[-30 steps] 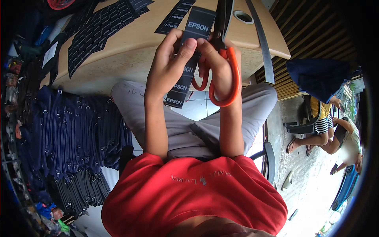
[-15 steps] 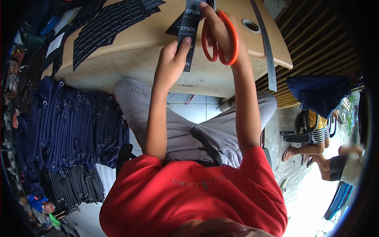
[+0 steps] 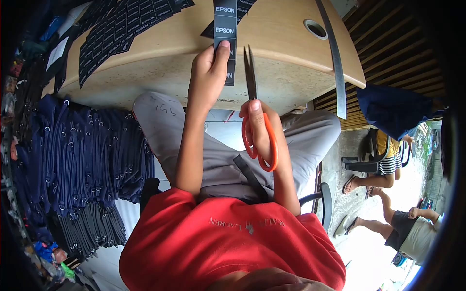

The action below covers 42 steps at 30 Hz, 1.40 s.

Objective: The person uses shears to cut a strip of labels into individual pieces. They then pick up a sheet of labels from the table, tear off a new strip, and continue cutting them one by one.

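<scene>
My left hand [image 3: 211,72] pinches a black strip of labels [image 3: 224,30] printed EPSON, thumb on its front, holding it over the table's near edge. In my right hand [image 3: 262,128] is a pair of scissors [image 3: 251,77] with orange handles, the fingers wrapped round the loops. Its dark blades point up the picture, nearly together, to the right of the strip and apart from it. Behind the strip, more EPSON labels [image 3: 245,9] lie on the table, partly hidden.
Sheets of EPSON labels [image 3: 116,31] cover the left of the wooden table [image 3: 286,39]. A metal ruler [image 3: 336,68] overhangs its right edge near a round hole [image 3: 315,29]. Stacked navy straps [image 3: 92,150] with rings fill the left. Two people [image 3: 388,160] are at the right.
My right hand has drawn back toward my body from the strip's top, turning the scissors so the blades now point away from me. My left hand keeps the strip, shifted slightly left.
</scene>
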### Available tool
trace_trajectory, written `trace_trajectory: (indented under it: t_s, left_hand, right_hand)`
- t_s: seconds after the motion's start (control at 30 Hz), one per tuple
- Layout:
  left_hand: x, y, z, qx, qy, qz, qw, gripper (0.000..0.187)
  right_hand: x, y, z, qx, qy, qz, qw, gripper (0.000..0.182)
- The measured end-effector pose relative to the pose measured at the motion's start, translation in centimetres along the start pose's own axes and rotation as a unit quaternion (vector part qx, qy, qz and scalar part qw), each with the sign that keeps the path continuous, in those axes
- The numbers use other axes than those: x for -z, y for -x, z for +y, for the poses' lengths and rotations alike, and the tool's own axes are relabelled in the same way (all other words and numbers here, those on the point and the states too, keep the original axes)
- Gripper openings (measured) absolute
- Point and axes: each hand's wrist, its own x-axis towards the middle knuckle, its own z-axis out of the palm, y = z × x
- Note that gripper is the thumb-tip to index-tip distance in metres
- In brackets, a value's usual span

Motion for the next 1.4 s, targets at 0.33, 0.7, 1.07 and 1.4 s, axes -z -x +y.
trace_trajectory:
  t_s: [0.33, 0.7, 1.07, 1.4]
  left_hand:
    - [-1.0, 0.7, 0.5, -0.094, -0.064, 0.033, 0.993, 0.042]
    - [-1.3, 1.3, 1.4, -0.159, -0.073, 0.058, 0.983, 0.04]
    - [-1.9, 1.8, 1.8, -0.204, -0.073, 0.04, 0.975, 0.039]
    - [-2.1, 1.9, 2.1, -0.23, -0.094, 0.042, 0.968, 0.037]
  right_hand:
    - [-0.6, 0.0, 0.6, 0.011, -0.035, -0.019, 0.999, 0.08]
    - [-0.6, 0.6, -0.2, 0.026, -0.034, -0.024, 0.999, 0.077]
    - [-0.5, 0.6, -0.3, 0.052, -0.061, -0.004, 0.997, 0.076]
    - [-0.3, 0.6, -0.4, 0.062, -0.055, 0.004, 0.997, 0.075]
